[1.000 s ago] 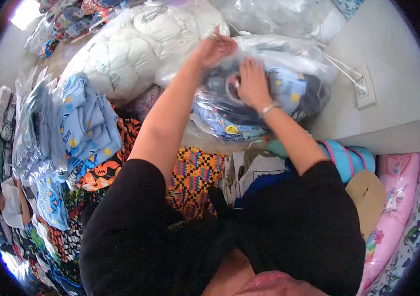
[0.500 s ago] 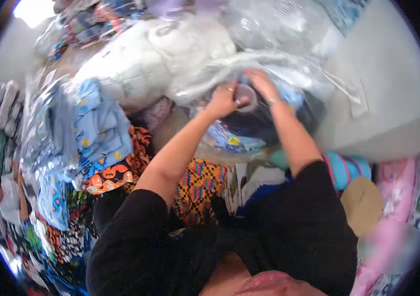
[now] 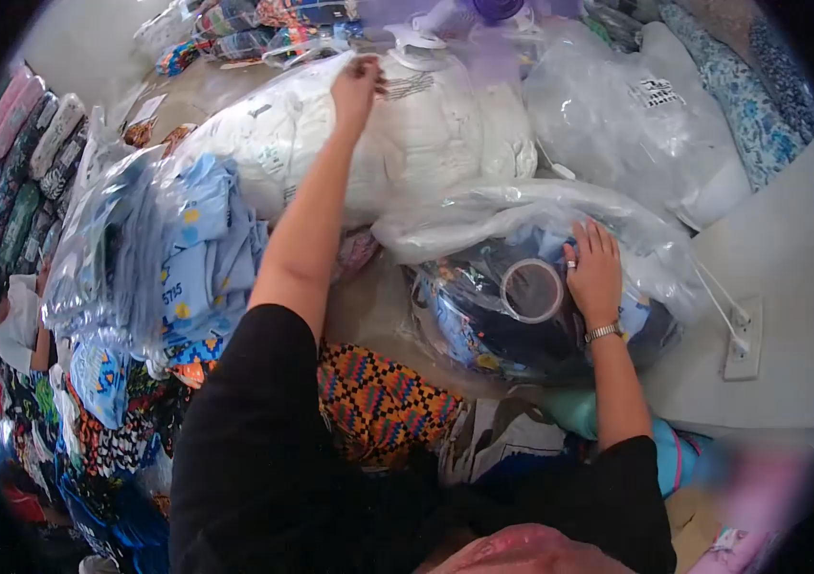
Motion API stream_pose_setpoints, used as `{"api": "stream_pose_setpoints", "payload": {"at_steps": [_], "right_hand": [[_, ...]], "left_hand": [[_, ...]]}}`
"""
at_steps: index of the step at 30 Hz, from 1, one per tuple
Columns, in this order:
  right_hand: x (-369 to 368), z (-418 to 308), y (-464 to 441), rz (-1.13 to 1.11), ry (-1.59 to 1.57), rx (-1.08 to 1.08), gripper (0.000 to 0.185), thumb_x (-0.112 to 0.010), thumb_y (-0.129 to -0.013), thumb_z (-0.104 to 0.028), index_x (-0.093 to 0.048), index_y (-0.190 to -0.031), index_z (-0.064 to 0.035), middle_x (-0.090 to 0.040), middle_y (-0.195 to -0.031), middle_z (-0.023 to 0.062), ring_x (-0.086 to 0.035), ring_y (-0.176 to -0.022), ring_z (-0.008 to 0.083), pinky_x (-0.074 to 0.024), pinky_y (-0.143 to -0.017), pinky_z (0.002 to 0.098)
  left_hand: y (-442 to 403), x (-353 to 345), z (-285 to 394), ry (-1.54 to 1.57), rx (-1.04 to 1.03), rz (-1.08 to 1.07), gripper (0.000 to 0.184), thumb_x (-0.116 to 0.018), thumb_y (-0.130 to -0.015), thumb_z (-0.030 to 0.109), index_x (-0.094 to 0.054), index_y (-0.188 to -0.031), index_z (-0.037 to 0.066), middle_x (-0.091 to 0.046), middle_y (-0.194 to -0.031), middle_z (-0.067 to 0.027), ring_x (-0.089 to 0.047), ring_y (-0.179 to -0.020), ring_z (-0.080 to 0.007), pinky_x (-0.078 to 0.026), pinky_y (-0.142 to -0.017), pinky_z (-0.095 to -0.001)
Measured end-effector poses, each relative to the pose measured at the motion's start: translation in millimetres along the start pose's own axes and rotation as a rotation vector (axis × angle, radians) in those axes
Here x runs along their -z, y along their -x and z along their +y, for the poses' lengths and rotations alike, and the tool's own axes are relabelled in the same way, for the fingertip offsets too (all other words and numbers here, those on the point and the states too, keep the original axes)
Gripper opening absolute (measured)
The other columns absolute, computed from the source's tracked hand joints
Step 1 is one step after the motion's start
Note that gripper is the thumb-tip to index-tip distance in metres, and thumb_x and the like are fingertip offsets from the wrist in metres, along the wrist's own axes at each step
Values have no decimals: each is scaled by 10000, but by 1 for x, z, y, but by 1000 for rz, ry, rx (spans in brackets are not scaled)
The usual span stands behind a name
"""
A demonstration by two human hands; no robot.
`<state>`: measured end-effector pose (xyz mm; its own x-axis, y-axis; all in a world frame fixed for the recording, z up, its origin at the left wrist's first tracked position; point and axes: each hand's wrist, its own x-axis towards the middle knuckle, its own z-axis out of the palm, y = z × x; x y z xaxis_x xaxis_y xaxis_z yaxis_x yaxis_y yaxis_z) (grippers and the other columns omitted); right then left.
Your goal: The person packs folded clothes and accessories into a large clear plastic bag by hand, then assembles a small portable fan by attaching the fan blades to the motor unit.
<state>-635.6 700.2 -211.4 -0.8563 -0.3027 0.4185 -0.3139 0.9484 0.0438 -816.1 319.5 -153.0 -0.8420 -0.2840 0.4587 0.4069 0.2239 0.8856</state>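
My left hand [image 3: 357, 94] is raised over a large plastic-wrapped bundle of white fabric [image 3: 426, 129]. Its fingers are loosely bent and slightly apart, and I see nothing held between them. My right hand [image 3: 595, 271], with a ring and a metal wristband, lies with fingers spread on a clear plastic bag [image 3: 483, 335] of dark and light blue clothes. A roll of clear tape [image 3: 531, 290] rests on this bag, just left of my right hand. Gathered loose plastic [image 3: 483, 206] runs along the bag's far side.
Bagged light blue printed clothes [image 3: 201, 249] stand at the left, near stacked patterned bundles [image 3: 19, 206]. Orange patterned cloth [image 3: 383, 397] lies close to my body. Cords run to a wall socket [image 3: 743, 337] at the right. Another clear bag [image 3: 608, 115] is farther back.
My left hand has left the area by the tape roll and moved up and left over the white bundle. My right hand stays on the clothes bag. The view has shifted.
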Motion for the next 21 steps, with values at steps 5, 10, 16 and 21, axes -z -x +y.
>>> {"api": "stream_pose_setpoints", "payload": {"at_steps": [5, 10, 16, 21], "right_hand": [[-6, -1, -3, 25, -3, -18, 361, -455, -823, -236, -489, -1114, -24, -458, -1183, 152, -393, -1116, 278, -266, -975, 397], [-6, -1, -7, -9, -17, -48, 368, -455, -817, -223, -475, -1132, -35, -448, -1192, 141, -386, -1126, 268, -254, -985, 394], [-11, 0, -5, -5, -26, -57, 376, -459, -810, -216, -466, -1144, -43, -441, -1200, 133, -380, -1132, 259, -246, -991, 386], [-11, 1, -3, 37, -41, -63, 372, -463, -805, -213, -474, -1134, -40, -451, -1191, 132, -386, -1126, 255, -251, -987, 383]], "left_hand": [[-67, -21, -9, -467, -384, 48, 339, -610, -733, 223, -551, -987, 6, -617, -793, -133, -601, -706, -248, -464, -629, -326], [-106, -53, -19, -725, -343, -141, 538, -676, -655, 418, -558, -929, -30, -594, -775, -163, -582, -661, -265, -451, -582, -354], [-121, -67, -37, -641, -368, -232, 571, -585, -767, 273, -372, -1241, 36, -467, -1203, -65, -445, -1102, -181, -372, -891, -290], [-103, -59, -28, -851, -601, -111, 354, -522, -766, 207, -519, -1061, 10, -594, -942, -169, -600, -744, -235, -468, -609, -279]]}}
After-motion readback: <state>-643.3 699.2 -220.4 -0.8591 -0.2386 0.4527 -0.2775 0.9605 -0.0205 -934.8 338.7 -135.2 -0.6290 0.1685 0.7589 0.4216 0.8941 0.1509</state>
